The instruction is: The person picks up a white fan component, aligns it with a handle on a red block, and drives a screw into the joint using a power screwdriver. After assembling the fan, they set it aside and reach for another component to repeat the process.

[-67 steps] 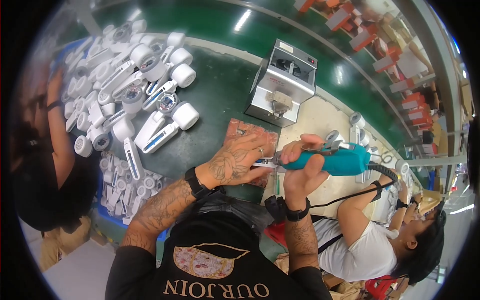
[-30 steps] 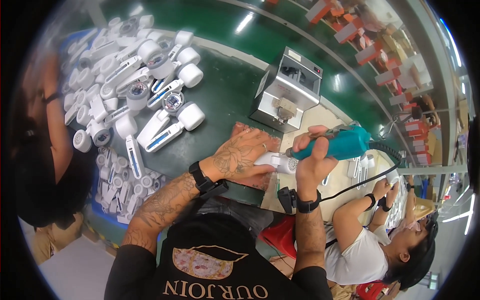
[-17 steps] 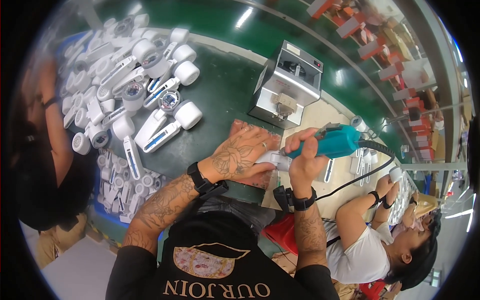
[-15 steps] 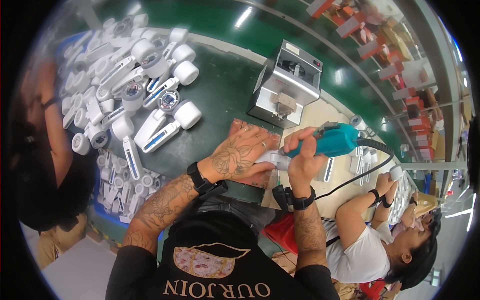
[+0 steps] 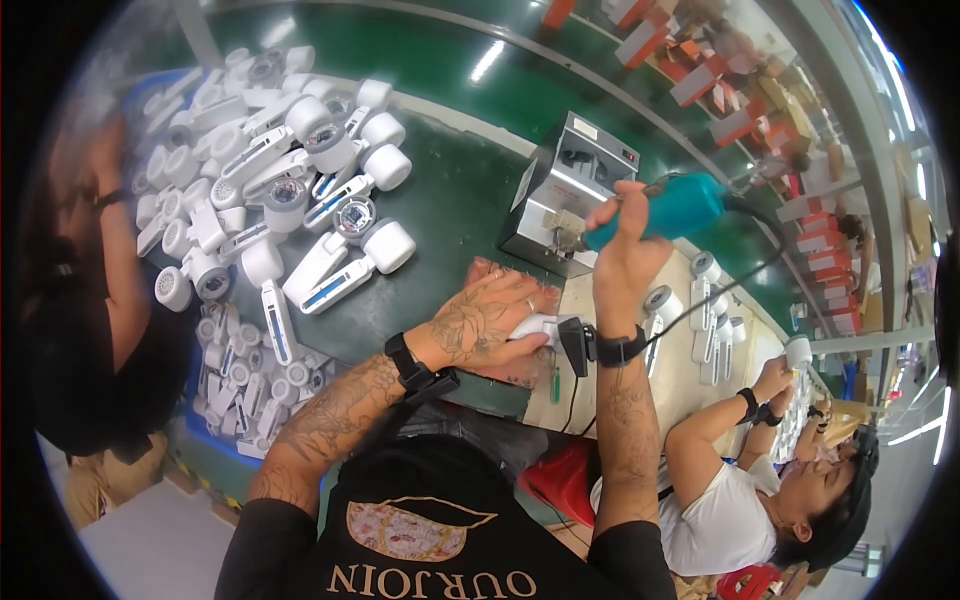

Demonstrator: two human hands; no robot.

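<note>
My left hand (image 5: 488, 318) lies over a white plastic fan part (image 5: 536, 326), its fingers pressed round it on a reddish block (image 5: 518, 370). Much of the part is hidden under that hand and behind the right wrist's strap. In my right hand (image 5: 628, 262) is a teal electric screwdriver (image 5: 678, 208) with a dark cord, held aloft and slightly blurred. Its tip points left, at the front of a silver-and-black screw feeder (image 5: 570, 190); I cannot tell whether they touch.
White handheld fan bodies (image 5: 300, 170) are heaped on the green table (image 5: 450, 180) at left, with more in a blue bin (image 5: 215, 435) below. Further fan bodies (image 5: 712, 325) lie on the pale board at right. A small green screwdriver (image 5: 555, 385) lies by the block. Co-workers sit on both sides.
My right hand has lifted the electric screwdriver off the white fan part, up and away to the screw feeder. My left hand stays on the part. The view has shifted slightly.
</note>
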